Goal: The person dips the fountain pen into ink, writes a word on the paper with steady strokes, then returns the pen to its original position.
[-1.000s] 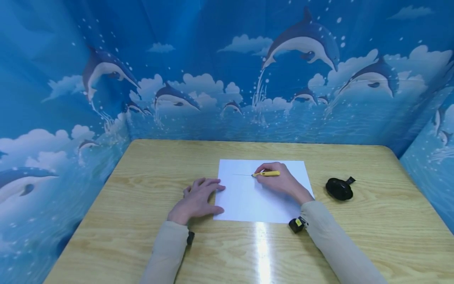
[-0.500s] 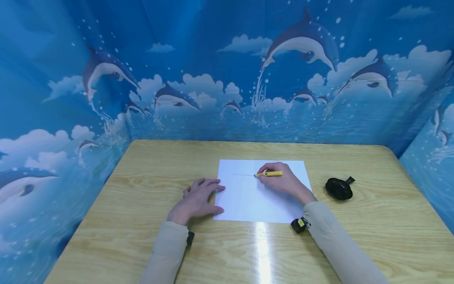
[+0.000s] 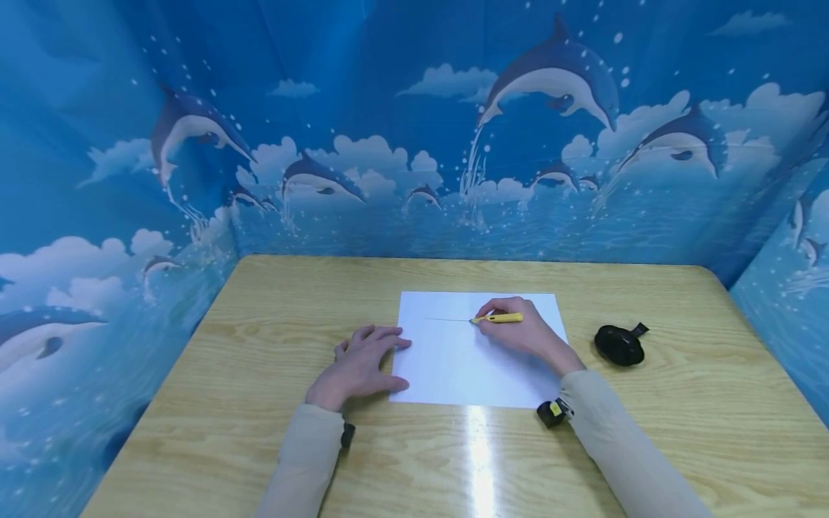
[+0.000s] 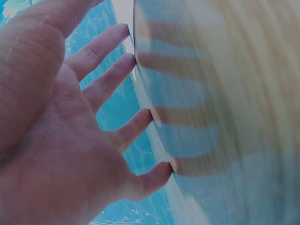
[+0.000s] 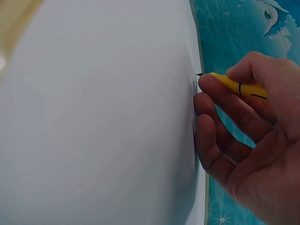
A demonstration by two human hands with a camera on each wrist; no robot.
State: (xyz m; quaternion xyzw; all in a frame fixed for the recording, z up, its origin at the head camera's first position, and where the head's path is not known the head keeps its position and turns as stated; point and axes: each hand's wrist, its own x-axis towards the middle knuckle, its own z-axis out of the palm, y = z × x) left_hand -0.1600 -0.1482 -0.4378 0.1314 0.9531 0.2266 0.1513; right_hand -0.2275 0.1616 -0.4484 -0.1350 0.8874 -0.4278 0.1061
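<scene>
A white sheet of paper [image 3: 447, 367] lies on the wooden table, with a thin dark line [image 3: 447, 319] across its upper part. My right hand [image 3: 521, 332] pinches a yellow pen [image 3: 505, 317] between thumb and fingers, its tip at the line's right end. In the right wrist view the pen [image 5: 248, 88] has a dark nib against the paper [image 5: 103, 117]. My left hand [image 3: 359, 367] rests at the sheet's left edge, fingers spread, some fingertips on the paper. In the left wrist view that hand [image 4: 79, 131] touches the glossy table surface with its fingertips.
To the right of the paper, a small black dish-shaped object [image 3: 619, 345] with a short tab lies on the wooden table [image 3: 272, 316]. A blue dolphin-print curtain [image 3: 401, 129] stands behind the table and along its sides.
My right hand has slid a little to the right with the pen, and the dark line has grown longer behind the tip. My left hand and the paper have stayed in place.
</scene>
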